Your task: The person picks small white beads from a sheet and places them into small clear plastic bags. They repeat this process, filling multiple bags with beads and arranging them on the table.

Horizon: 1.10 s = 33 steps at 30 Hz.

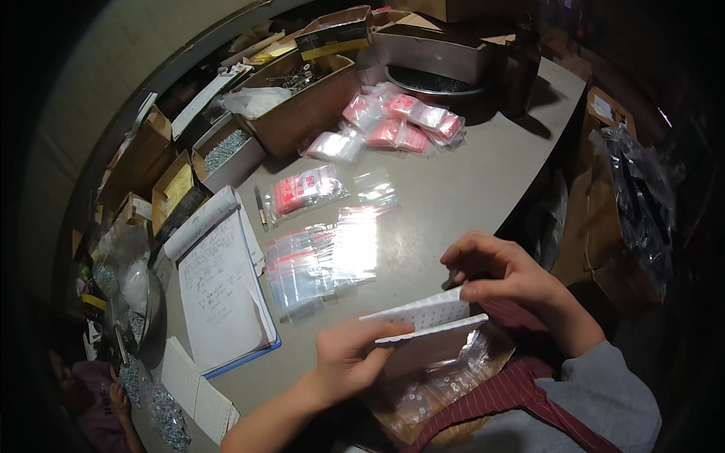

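My left hand (351, 359) is closed on the near-left end of a white board (434, 313), its thumb lying along the top. The board looks like a shallow tray or folded panel, with rows of small dark dots or holes on its inner face. My right hand (502, 268) is at the board's far right corner, fingers curved and apart, the thumb touching or very near the edge. Below the board, a brown cardboard box (396, 419) by my lap holds clear plastic bags (445, 377) with small parts in them.
Flat clear zip bags (302, 272) lie on the grey table beside a pack of red-marked bags (306, 189). More packs (404, 124) are heaped behind. To the left are an open notepad (223, 291), a pen (260, 208) and boxes of screws (226, 151). Someone sits at far left.
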Tool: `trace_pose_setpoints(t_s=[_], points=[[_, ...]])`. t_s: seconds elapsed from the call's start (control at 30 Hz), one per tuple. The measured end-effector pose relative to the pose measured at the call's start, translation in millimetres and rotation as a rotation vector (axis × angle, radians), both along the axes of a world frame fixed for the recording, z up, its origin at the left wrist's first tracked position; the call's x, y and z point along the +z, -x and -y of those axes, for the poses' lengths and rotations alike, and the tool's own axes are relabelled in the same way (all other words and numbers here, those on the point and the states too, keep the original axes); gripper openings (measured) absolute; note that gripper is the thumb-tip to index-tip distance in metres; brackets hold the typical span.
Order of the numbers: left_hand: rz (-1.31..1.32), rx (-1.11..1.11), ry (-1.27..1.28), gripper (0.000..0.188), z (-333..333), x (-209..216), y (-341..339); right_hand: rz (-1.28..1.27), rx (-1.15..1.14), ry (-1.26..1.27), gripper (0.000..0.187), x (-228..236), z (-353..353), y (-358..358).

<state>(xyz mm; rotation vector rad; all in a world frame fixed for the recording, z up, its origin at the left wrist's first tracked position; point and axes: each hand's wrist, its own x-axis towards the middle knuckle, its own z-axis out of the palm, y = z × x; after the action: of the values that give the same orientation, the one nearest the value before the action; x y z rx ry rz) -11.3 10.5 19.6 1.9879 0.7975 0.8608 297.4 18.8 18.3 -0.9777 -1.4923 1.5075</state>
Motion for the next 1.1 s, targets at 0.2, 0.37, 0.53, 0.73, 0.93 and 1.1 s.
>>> trace_pose_setpoints(t_s=[0.2,0.37,0.53,0.73,0.93,1.1], points=[[0.034,0.014,0.05,0.033,1,3,-2,-0.054,0.098,0.072,0.046,-2,-1,3],[0.044,-0.008,0.083,0.035,0,1,0,-0.093,0.128,0.077,0.041,-2,1,12],[0.043,-0.019,0.041,0.039,0,0,-3,-0.206,-0.012,0.177,0.033,-6,6,19],[0.045,0.008,0.065,0.041,-4,1,-2,0.031,-0.011,-0.139,0.05,-1,9,22],[-0.043,0.024,0.124,0.039,-1,8,2,0.167,-0.016,-0.077,0.043,4,14,17],[0.056,-0.01,0.037,0.041,-2,1,-2,0.073,-0.022,0.018,0.031,-5,20,13]])
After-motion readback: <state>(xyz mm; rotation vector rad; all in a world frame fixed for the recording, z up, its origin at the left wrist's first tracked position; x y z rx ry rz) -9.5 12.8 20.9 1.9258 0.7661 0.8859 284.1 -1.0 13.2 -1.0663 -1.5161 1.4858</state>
